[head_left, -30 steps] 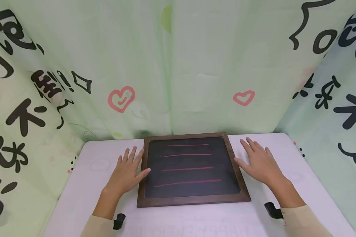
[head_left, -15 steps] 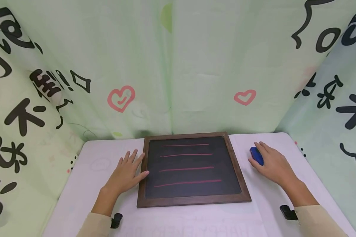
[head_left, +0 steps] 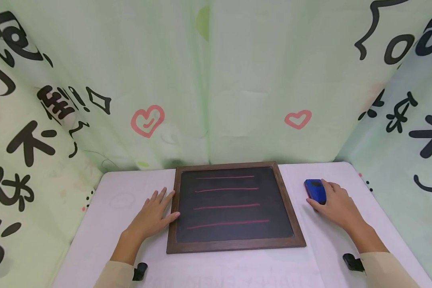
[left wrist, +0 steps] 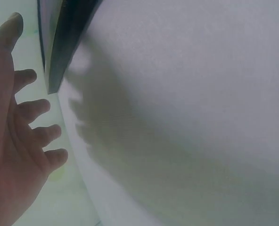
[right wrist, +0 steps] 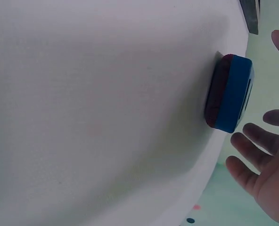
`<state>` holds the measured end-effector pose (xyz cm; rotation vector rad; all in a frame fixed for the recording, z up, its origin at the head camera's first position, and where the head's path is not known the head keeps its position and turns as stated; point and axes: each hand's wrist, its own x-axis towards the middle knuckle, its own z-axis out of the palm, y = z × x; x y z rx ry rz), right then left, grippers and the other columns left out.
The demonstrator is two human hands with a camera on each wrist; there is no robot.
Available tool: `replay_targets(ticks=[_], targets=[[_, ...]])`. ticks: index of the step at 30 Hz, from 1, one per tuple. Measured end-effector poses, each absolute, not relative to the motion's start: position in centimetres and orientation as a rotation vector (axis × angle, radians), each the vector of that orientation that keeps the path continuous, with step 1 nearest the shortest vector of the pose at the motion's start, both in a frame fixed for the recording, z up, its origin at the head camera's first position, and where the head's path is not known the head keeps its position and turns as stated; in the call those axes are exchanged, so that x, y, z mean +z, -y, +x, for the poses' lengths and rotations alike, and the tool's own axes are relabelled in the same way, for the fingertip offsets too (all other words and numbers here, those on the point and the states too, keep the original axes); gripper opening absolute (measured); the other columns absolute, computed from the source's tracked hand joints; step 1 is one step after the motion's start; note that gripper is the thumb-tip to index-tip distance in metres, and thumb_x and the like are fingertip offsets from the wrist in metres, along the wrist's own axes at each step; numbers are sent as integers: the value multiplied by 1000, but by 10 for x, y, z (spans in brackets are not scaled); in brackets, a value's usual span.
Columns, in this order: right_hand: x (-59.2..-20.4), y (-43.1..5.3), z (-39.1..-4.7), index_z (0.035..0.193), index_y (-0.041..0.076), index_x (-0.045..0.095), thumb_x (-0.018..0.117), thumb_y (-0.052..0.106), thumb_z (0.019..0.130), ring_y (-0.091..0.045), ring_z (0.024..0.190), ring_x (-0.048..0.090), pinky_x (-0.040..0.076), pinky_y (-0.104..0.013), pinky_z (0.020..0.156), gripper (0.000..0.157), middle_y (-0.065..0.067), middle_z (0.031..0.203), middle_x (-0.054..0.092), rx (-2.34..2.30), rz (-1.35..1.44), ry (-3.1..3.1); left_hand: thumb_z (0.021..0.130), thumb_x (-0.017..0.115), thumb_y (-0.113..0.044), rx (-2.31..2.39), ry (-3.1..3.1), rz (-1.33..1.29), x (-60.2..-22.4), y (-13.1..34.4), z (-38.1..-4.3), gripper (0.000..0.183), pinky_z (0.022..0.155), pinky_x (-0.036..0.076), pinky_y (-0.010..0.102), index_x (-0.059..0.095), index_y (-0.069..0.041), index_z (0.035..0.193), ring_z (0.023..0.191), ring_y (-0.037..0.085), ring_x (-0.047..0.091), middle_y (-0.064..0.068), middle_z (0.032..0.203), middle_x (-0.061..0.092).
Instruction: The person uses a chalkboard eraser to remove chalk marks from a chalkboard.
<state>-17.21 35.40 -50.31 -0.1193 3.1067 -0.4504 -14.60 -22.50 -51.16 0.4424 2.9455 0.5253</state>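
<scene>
Black, the board [head_left: 219, 215] lies before us, our left hand [head_left: 151, 218] fanned wide at its nine o'clock. Our right hand [head_left: 340, 205], also spread, hangs just beside the eraser [head_left: 314, 190], between the board's two and three o'clock; we'd best straddle it squarely before pinching.

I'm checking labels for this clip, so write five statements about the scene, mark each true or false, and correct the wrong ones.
1. The blackboard bears four pink lines. True.
2. The right hand is nearer the blue block than the left hand is. True.
3. The blue block lies on the blackboard. False: it is on the white table, to the right of the blackboard.
4. The left hand is clenched into a fist. False: its fingers are spread apart.
5. The two hearts on the cloth are black. False: they are pinkish red.
</scene>
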Motion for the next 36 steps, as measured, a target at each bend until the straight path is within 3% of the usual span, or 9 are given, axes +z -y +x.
replay_targets(ticks=[9,18,36], targets=[[-509,-360,-180,146,-24,30,73,56,89,-62,112,46,48,-74,89,108,-51,131,38,-467,12,-3043,101,59,-54,621,-2863,387,-513,228,-146,80,111,26,80,32,-11,163,150,60,23,29,166,26],[-515,-361,-185,135,-29,36,76,46,89,-56,101,51,51,-68,86,97,-48,116,44,-514,66,-2992,101,64,-44,615,-2867,428,-520,229,-148,76,111,27,79,32,-11,163,148,62,24,31,164,31],[-506,-352,-181,134,-30,36,72,35,93,-58,101,53,53,-69,86,85,-48,115,42,-541,111,-2959,101,64,-46,618,-2870,440,-518,231,-147,76,109,28,81,33,-13,163,148,61,25,29,164,32]])
